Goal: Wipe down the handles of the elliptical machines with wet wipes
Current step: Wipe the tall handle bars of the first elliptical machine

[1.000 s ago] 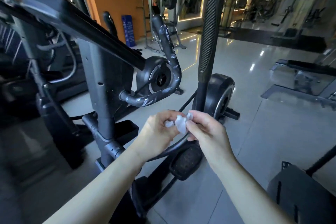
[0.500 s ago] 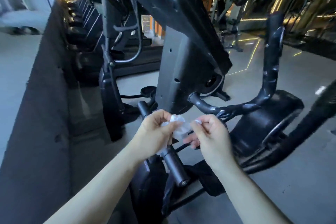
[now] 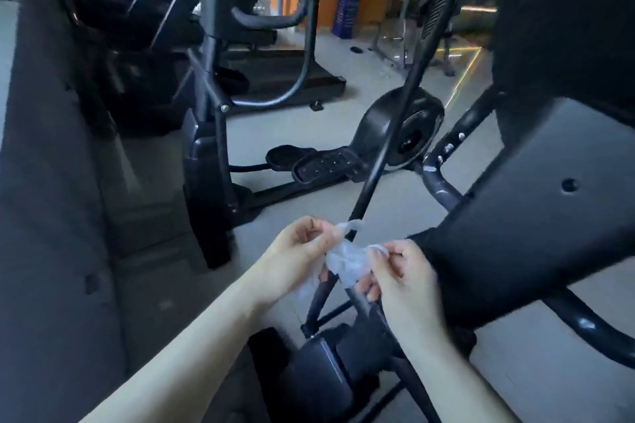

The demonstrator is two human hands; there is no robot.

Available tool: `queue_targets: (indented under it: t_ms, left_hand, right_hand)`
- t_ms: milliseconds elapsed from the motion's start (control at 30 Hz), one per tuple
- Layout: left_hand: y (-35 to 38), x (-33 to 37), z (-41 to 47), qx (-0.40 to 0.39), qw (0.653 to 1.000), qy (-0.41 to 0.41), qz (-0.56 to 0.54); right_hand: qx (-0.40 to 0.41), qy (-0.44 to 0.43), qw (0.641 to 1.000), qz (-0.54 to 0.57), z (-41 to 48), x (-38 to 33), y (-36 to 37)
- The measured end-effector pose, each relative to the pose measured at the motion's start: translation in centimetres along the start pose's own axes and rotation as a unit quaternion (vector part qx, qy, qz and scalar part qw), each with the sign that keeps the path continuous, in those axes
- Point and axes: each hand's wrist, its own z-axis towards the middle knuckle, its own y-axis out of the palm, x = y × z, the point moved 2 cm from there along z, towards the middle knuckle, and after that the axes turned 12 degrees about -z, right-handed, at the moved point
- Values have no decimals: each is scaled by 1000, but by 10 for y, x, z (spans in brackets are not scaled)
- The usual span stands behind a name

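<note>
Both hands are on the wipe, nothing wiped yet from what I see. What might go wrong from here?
1. The wipe is bunched between the left hand and right hand; used like that, it would probably cover little of a handle.
2. It is pinched by fingertips only, so it may drop to the floor.
3. The console juts close beside the right hand and could be knocked.

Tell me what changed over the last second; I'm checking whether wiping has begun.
Only the view swung, leftward across the elliptical machines. The wet wipe looks more spread out between the fingers than before. Unchanged: left hand and right hand both pinch it in front of the body, and it touches no handle.
</note>
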Motion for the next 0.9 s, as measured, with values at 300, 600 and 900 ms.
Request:
queue_targets:
  t_ms: [300, 600, 900]
  left_hand:
    - [-51, 21, 34, -16, 990, -11, 136]
    - [-39, 30, 30, -21, 992, -2, 128]
    - [-51, 54, 124, -111, 986, 32, 123]
  right_hand:
    - [62, 26, 998, 8, 38, -24, 41]
    - [80, 6, 996, 38, 37, -17, 41]
    - [88, -19, 995, 37, 94, -34, 61]
